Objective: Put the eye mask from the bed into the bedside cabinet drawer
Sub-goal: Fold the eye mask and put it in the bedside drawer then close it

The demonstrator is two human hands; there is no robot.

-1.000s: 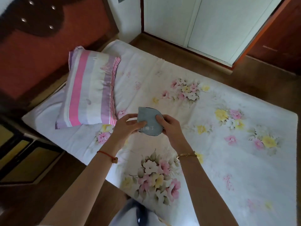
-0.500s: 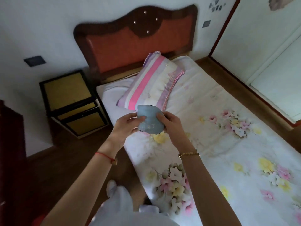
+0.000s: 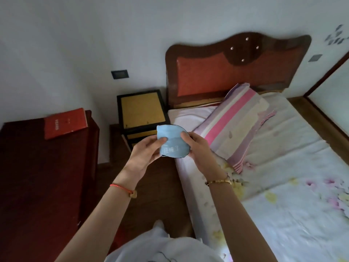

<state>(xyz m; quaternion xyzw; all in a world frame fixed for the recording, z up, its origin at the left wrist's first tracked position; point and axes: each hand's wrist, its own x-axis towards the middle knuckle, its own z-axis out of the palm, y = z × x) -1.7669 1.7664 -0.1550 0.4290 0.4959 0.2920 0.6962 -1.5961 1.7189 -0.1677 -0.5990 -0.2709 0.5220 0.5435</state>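
A folded light-blue eye mask (image 3: 172, 141) with white lettering is held up in front of me by both hands. My left hand (image 3: 146, 152) pinches its left edge and my right hand (image 3: 196, 148) grips its right edge. Behind the mask stands the bedside cabinet (image 3: 141, 108), black-framed with yellow panels, beside the bed (image 3: 283, 176). Its drawer fronts (image 3: 140, 136) are partly hidden by the mask and my hands, and they look shut.
A striped pink and purple pillow (image 3: 238, 125) lies at the head of the bed under the red headboard (image 3: 232, 72). A dark red table (image 3: 37, 176) with a red book (image 3: 65, 122) stands at the left. Brown wooden floor (image 3: 151, 195) runs between table and bed.
My view has swung left from the bed toward the cabinet. Both hands keep the mask, which now sits in front of the cabinet rather than over the bed.
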